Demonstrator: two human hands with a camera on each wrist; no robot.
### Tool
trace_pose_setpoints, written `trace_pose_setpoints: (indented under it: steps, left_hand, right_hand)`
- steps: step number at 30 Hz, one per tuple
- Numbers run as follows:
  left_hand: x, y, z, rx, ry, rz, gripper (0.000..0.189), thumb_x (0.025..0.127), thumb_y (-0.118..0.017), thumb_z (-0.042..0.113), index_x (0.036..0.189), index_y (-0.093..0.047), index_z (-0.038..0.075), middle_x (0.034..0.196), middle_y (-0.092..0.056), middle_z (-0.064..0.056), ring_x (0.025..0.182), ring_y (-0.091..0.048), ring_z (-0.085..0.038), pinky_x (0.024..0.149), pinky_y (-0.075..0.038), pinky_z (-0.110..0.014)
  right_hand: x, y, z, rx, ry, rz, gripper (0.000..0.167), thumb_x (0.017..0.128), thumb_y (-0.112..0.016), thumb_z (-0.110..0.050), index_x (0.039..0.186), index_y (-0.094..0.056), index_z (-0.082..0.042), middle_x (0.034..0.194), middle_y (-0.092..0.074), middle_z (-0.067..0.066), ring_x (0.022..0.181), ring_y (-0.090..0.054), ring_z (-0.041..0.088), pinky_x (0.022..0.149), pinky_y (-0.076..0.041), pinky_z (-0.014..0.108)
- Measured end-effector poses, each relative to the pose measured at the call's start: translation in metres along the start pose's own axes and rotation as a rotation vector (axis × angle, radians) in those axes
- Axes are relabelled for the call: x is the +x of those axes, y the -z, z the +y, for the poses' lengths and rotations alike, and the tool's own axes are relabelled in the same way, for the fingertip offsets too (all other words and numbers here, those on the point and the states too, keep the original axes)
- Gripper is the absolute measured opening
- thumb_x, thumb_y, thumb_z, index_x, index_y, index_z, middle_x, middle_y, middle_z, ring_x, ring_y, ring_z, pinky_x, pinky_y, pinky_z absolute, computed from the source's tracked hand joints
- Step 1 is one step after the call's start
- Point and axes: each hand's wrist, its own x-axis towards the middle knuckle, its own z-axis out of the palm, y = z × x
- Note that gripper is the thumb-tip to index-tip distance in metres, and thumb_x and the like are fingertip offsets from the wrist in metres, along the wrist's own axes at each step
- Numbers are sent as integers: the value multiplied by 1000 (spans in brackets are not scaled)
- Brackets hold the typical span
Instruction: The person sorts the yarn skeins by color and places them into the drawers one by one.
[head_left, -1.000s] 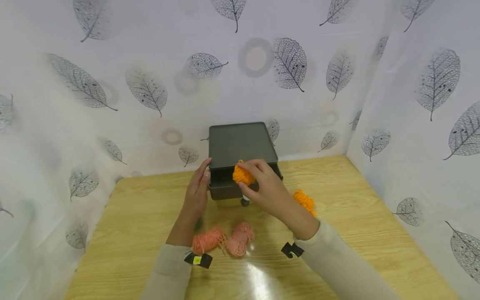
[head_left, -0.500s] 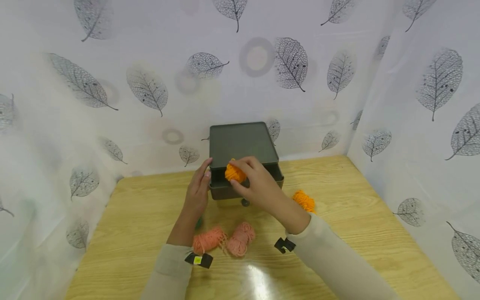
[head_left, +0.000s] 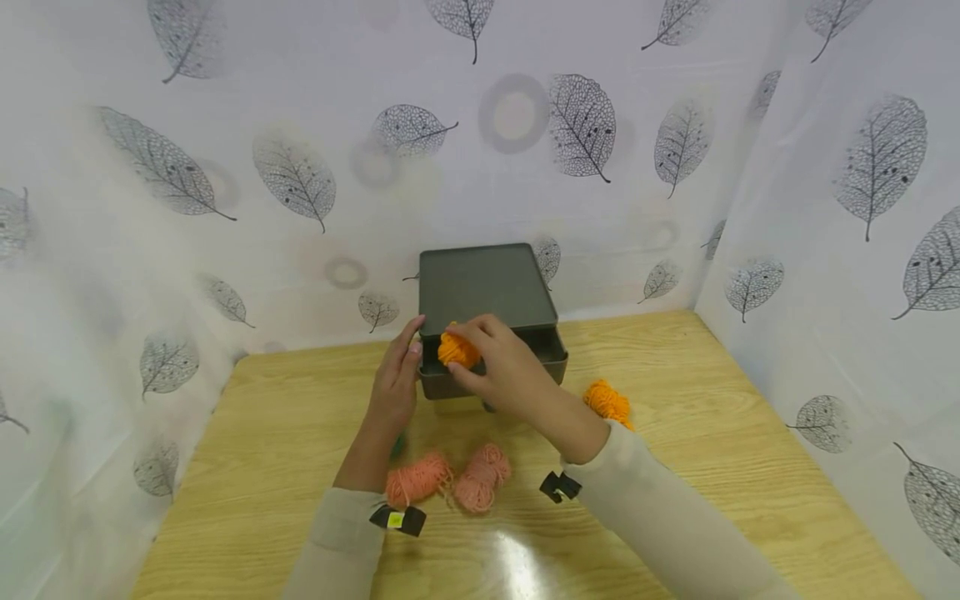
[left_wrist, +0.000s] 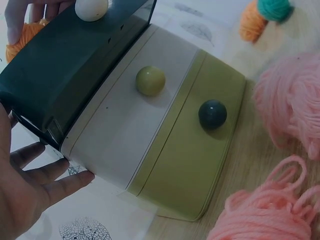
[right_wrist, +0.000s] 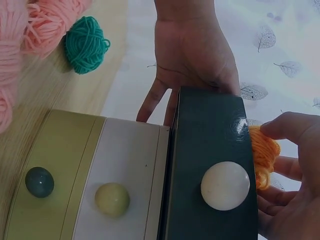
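The right hand [head_left: 498, 367], pinching an orange yarn ball [head_left: 454, 351], now reaches farther left over the open drawer [head_left: 446, 386]; the ball is behind the drawer's front, left of its middle, seemingly almost positioned; the left hand [head_left: 395, 379], fingers extended, touches the drawer's left side.

Tabletop [head_left: 735, 467], yellow wood grain, beneath the fingers [head_left: 400, 346]; white sheeting [head_left: 480, 200], dark leaf print [head_left: 582, 125], beyond and flanking them; tabletop glare [head_left: 517, 562], nearside of fingers.
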Motion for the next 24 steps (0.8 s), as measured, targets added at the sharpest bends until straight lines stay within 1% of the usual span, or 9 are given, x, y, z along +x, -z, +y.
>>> trace_pose_setpoints:
  steps: [6, 9, 11, 14, 16, 20, 24]
  left_hand:
    - [0, 0, -2, 2, 5, -10, 45, 111, -30, 46, 155, -34, 42, 162, -36, -2, 128, -50, -32, 95, -52, -53]
    - [0, 0, -2, -1, 6, -12, 45, 111, -30, 45, 155, -34, 42, 161, -36, -2, 124, -51, -31, 95, -52, -52]
    - [0, 0, -2, -4, 5, -10, 45, 111, -30, 45, 155, -34, 43, 160, -37, -2, 122, -51, -31, 94, -52, -51]
    - [0, 0, -2, -8, 4, -10, 45, 111, -30, 46, 155, -34, 43, 160, -36, -1, 124, -50, -31, 94, -52, -51]
    - [0, 0, -2, -7, 2, -10, 44, 111, -31, 45, 155, -34, 43, 161, -36, -1, 128, -50, -32, 95, -52, -52]
    - [0, 1, -2, -1, -1, -11, 44, 111, -31, 44, 155, -34, 43, 162, -35, -1, 128, -50, -32, 94, -52, -52]
    - [0, 1, -2, 0, -11, -8, 44, 111, -31, 43, 155, -34, 43, 160, -37, -2, 119, -50, -29, 92, -51, -47]
  right_hand:
    - [1, -1, -2, -10, -24, -35, 48, 97, -69, -28, 140, -58, -11, 127, -59, 12, 108, -64, 23, 94, -58, 38]
    - [2, -2, -3, -9, -40, -42, 47, 98, -69, -29, 140, -58, -11, 127, -58, 12, 103, -65, 22, 90, -59, 37]
    - [2, -3, -3, -9, -53, -48, 47, 98, -68, -29, 140, -58, -11, 127, -57, 12, 97, -65, 21, 86, -59, 36]
    - [2, -5, -4, -16, -86, -67, 46, 98, -68, -31, 139, -58, -12, 126, -57, 11, 91, -65, 21, 81, -59, 35]
    - [2, -6, -5, -25, -108, -82, 46, 98, -67, -33, 139, -58, -12, 126, -57, 11, 91, -65, 21, 82, -59, 36]
    - [3, -6, -7, -25, -136, -110, 48, 98, -67, -34, 140, -58, -11, 129, -58, 12, 98, -68, 24, 87, -60, 39]
    - [4, -7, -9, -19, -147, -130, 48, 99, -65, -33, 141, -57, -11, 131, -59, 13, 100, -68, 24, 88, -60, 39]
